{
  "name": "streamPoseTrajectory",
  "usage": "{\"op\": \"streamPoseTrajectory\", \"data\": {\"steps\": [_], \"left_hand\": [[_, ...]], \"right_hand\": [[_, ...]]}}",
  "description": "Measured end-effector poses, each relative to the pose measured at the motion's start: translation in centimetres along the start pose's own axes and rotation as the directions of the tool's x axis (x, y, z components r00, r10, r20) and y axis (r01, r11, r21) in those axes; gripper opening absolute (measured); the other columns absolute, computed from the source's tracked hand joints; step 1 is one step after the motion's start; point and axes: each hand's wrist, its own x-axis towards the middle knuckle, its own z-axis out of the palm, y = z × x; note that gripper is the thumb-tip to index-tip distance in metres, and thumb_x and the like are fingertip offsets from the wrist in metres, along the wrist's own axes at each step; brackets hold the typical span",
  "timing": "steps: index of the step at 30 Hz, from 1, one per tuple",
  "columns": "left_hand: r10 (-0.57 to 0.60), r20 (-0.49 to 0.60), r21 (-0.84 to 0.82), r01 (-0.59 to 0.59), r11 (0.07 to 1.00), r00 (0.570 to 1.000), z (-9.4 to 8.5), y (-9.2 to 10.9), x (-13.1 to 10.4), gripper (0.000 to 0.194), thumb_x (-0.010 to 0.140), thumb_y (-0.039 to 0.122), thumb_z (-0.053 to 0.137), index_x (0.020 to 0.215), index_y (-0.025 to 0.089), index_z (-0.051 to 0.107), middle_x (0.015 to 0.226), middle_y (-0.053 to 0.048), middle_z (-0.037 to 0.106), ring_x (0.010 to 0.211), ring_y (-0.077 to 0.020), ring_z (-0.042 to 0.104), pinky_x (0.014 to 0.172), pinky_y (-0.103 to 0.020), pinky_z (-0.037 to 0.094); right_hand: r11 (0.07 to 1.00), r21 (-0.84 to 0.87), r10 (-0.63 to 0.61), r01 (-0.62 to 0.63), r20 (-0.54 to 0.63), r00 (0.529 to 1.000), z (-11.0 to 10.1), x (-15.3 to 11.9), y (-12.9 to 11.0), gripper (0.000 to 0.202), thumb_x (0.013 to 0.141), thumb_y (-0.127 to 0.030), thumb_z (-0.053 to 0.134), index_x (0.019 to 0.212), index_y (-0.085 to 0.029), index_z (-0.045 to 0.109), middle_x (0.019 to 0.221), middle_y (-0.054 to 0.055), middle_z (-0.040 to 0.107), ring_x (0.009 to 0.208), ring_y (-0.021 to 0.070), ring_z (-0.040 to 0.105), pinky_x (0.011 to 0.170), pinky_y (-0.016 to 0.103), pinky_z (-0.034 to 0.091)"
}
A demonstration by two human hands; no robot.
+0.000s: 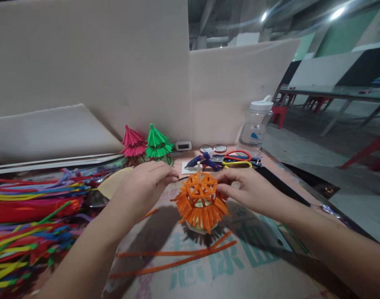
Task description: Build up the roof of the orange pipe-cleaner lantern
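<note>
An orange pipe-cleaner pavilion model (204, 203) stands upright in front of me, with a fringed roof, a lattice ring above it and a pale stick (198, 170) rising from the top. My right hand (244, 187) pinches the lattice's right edge between thumb and bent fingers. To the left of the model, my left hand (149, 180) is closed with fingertips together, a short gap away from it; whatever they may hold is hidden. Loose orange pipe cleaners (174, 259) lie in front of the model.
Bundles of coloured pipe cleaners (34, 211) cover the left side. At the back stand a pink model (134, 143), a green model (158, 143) and a small digital clock (183, 145). A glue gun (202, 160), scissors (238, 158) and a plastic bottle (255, 126) sit back right.
</note>
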Motion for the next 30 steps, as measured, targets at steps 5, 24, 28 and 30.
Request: {"op": "streamPoseTrajectory", "data": {"steps": [5, 24, 28, 30], "left_hand": [[-0.247, 0.224, -0.368, 0.317, 0.874, 0.943, 0.8, 0.1, 0.5, 0.036, 0.094, 0.043, 0.045, 0.083, 0.019, 0.069, 0.079, -0.003, 0.067, 0.075, -0.0183, 0.058, 0.068, -0.026, 0.041], [-0.101, 0.676, -0.708, 0.681, 0.184, 0.730, 3.4, -0.7, -0.2, 0.028, 0.080, 0.048, 0.069, 0.086, 0.021, 0.072, 0.077, 0.001, 0.056, 0.067, -0.0114, 0.045, 0.062, -0.021, 0.035], [-0.150, 0.655, -0.723, 0.672, 0.158, 0.740, 3.5, -0.9, 0.0, 0.032, 0.073, 0.048, 0.074, 0.079, 0.017, 0.071, 0.069, 0.001, 0.056, 0.061, -0.0105, 0.043, 0.057, -0.021, 0.031], [-0.163, 0.645, -0.725, 0.665, 0.181, 0.747, 3.5, -1.0, 0.2, 0.029, 0.074, 0.046, 0.074, 0.074, 0.018, 0.069, 0.068, 0.001, 0.058, 0.061, -0.0106, 0.045, 0.057, -0.021, 0.031]], "right_hand": [[1.000, 0.001, -0.017, 0.017, -0.007, 1.000, 0.1, 0.0, 0.1, 0.016, 0.087, -0.019, 0.056, 0.091, -0.022, 0.071, 0.078, -0.001, 0.073, 0.067, 0.0141, 0.065, 0.064, 0.025, 0.046], [0.997, -0.065, -0.044, 0.044, -0.008, 0.999, -0.1, 0.1, 0.3, 0.019, 0.088, -0.020, 0.057, 0.097, -0.026, 0.073, 0.082, -0.003, 0.074, 0.072, 0.0149, 0.064, 0.065, 0.026, 0.043], [0.998, -0.062, -0.032, 0.032, -0.004, 0.999, -0.1, 0.1, 0.3, 0.017, 0.088, -0.021, 0.057, 0.095, -0.025, 0.073, 0.079, -0.003, 0.073, 0.069, 0.0144, 0.062, 0.064, 0.026, 0.042], [0.998, -0.055, -0.031, 0.031, -0.003, 1.000, 0.0, 0.1, 0.3, 0.017, 0.088, -0.021, 0.057, 0.095, -0.024, 0.072, 0.080, -0.003, 0.073, 0.068, 0.0142, 0.062, 0.064, 0.026, 0.042]]}}
